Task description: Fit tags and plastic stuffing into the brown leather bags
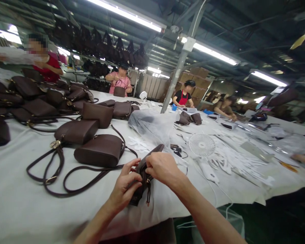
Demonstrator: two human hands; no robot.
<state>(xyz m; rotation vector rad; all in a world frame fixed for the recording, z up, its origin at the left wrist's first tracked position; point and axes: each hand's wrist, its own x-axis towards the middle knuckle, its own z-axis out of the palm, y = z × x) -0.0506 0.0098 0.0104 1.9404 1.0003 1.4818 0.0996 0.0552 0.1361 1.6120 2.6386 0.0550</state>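
Observation:
A dark brown handbag (156, 149) with a gold-tipped tassel or zip pull stands at the near edge of the white-covered table, between my hands. My left hand (128, 179) pinches its left side between thumb and fingers. My right hand (162, 166) is closed at the bag's top opening; the fingertips are hidden inside or behind the edge. Just left of it lies another brown handbag (98, 151), with its long strap (78, 193) looped on the cloth. Behind that sits a further brown handbag (76, 131).
Many brown bags (35, 110) are heaped at the left. Clear plastic sheeting (149, 125) lies ahead. A white fan (202, 145), white strips (231, 164) and orange-handled scissors (288, 166) are to the right. A metal post (178, 71) rises beyond. Several people (184, 96) work around the table.

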